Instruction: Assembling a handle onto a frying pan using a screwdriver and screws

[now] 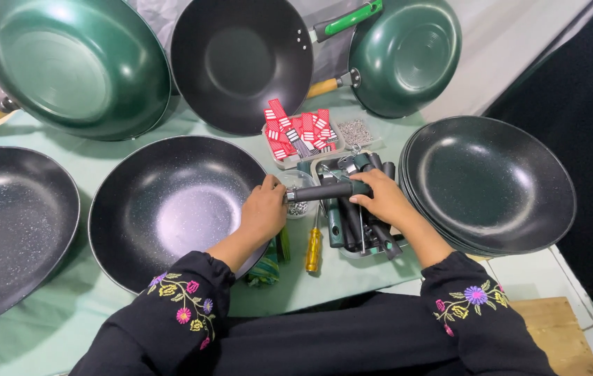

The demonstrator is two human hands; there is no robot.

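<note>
right hand (380, 197) closed around a dark pan handle (328, 191), gripping it at the thicker end and holding it level, metal tip pointing left. left hand (263, 211) resting on the rim of the black speckled wok (171, 209), fingers curled together near the metal tip of the handle, just above a small clear bowl of screws (298, 195); cannot tell whether anything is pinched between those fingertips. both sleeves black with embroidered flowers.

directly under the right hand, a grey tray (363, 244) filled with more dark handles lying side by side. beside the tray, on the pale green cloth (66, 306), a yellow-handled screwdriver (314, 249), pointing away from the body. behind the bowl, a shallow container of red and white striped tags (296, 132), and just beside it a container of small silvery metal parts (356, 132).

to the right, a stack of black handleless woks (491, 184), touching the tray's far edge. at far left, another black speckled wok (11, 223), cut off by the frame. along the back, a large green wok with a wooden handle (77, 63), a black wok with a green handle (241, 59), and a smaller green wok with a wooden handle (404, 52), all tipped up against the backdrop.
</note>
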